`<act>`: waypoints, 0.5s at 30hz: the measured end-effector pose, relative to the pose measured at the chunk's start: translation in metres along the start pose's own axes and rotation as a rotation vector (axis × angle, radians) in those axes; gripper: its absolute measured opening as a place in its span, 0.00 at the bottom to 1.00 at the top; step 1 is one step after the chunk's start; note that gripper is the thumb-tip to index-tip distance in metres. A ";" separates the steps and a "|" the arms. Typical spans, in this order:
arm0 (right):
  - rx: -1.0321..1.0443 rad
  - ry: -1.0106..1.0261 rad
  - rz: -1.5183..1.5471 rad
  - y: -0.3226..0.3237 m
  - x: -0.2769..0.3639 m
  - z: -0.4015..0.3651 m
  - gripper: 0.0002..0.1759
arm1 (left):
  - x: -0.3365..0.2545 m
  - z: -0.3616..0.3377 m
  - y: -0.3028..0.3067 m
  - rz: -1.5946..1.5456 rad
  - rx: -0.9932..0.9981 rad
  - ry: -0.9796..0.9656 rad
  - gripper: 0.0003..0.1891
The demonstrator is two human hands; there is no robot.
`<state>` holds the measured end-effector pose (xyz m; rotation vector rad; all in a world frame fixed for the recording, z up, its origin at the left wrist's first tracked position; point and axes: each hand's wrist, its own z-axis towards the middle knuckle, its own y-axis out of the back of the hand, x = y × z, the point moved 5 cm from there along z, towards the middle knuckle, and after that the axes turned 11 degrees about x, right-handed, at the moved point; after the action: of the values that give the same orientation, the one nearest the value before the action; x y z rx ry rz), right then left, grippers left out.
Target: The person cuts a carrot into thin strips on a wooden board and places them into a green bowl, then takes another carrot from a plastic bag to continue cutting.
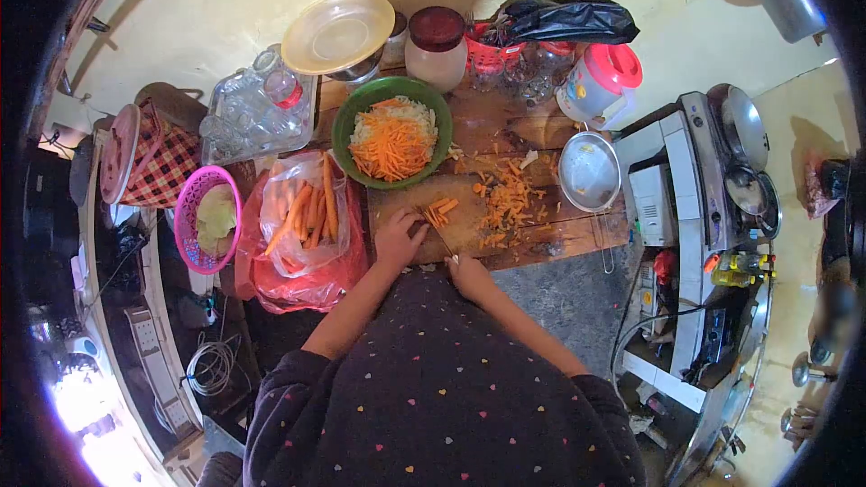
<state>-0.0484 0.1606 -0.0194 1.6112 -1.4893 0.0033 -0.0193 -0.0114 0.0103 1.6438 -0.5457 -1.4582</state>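
On the wooden cutting board, my left hand rests with its fingertips bent down against the carrot being cut, most of which is hidden under them. My right hand is closed round the handle of a knife, whose narrow blade points away from me beside the left fingertips. Cut carrot sticks lie just past the blade. More carrot shreds are scattered to the right. Behind the board, a green bowl holds orange carrot strips over pale shreds.
Whole carrots lie in plastic bags left of the board. Beyond them are a pink basket and a tray of glasses. A metal strainer sits at right, near a pink-lidded pitcher. The stove stands farther right.
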 end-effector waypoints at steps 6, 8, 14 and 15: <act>0.059 -0.066 0.061 0.002 -0.013 -0.017 0.26 | -0.008 0.003 0.008 -0.044 0.002 0.018 0.11; 0.074 -0.110 0.074 0.008 -0.011 -0.025 0.26 | -0.006 0.008 0.007 -0.057 0.028 0.055 0.10; 0.036 -0.074 0.023 0.013 -0.009 -0.029 0.25 | -0.020 0.034 0.004 -0.039 0.067 -0.004 0.12; 0.032 -0.071 0.021 0.012 -0.011 -0.028 0.25 | -0.025 0.039 0.003 -0.018 0.096 -0.052 0.13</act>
<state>-0.0456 0.1876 -0.0025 1.6358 -1.5674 -0.0185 -0.0617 -0.0054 0.0286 1.6926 -0.6402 -1.5115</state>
